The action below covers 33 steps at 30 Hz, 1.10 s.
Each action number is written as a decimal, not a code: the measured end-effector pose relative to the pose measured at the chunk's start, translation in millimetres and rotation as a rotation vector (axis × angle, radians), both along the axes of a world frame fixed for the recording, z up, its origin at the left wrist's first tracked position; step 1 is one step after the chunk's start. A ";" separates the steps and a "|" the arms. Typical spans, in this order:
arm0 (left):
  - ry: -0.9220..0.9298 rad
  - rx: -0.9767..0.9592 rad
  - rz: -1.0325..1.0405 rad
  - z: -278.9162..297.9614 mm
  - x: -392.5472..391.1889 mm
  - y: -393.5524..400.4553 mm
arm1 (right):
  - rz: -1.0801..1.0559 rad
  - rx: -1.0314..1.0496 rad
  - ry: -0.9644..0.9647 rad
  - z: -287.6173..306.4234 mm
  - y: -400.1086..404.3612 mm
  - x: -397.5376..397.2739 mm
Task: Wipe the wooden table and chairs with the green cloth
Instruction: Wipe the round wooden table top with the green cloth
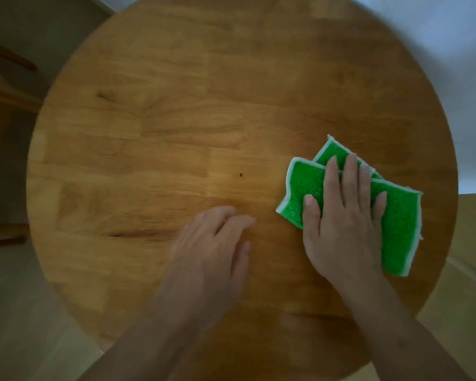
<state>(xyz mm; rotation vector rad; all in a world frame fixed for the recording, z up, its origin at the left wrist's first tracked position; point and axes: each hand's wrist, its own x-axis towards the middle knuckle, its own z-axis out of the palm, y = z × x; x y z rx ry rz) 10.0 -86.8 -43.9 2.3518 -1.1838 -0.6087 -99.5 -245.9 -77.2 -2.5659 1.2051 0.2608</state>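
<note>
Over on the far left, wooden chair parts poke out beside the round table; they look untouched so far, though that's only my read. Moving in across the tabletop, bare wood, and there's one small dark speck sitting just up from the hands. Now the left hand; it's blurred, fingers loosely curled and resting on or just above the wood, holding nothing; whether it's bracing or moving, I cannot tell. Then the right hand; flat, fingers spread apart, pressed palm-down on the green cloth, pinning it to the table rather than gripping it. The cloth is folded over, white-edged, lying on the right side of the top, near the rim.

Risks from here, as I see it: the cloth sits close to that right edge, so a wide sweep outward could drag it off the rim; with a flat palm and no pinch, the folded layers could slide apart or bunch; and the speck lies left of the cloth's patch, easy to miss.
</note>
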 end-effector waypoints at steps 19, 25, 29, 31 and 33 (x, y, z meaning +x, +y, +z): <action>0.077 0.140 0.496 -1.3 49.6 79.7 | 0.628 0.010 -0.033 -4.3 89.0 71.4; 0.044 0.423 0.493 -22.0 102.5 90.5 | 0.031 -0.043 0.138 -10.0 -36.0 136.6; 0.145 0.505 0.430 -33.5 112.8 92.5 | 0.074 -0.060 0.110 -9.6 8.6 163.8; 0.194 0.515 0.399 -32.6 115.7 94.0 | 0.259 -0.081 0.091 -8.9 48.0 161.1; 0.252 0.518 0.364 -29.3 119.2 95.0 | 0.446 -0.074 0.054 -8.3 87.6 145.3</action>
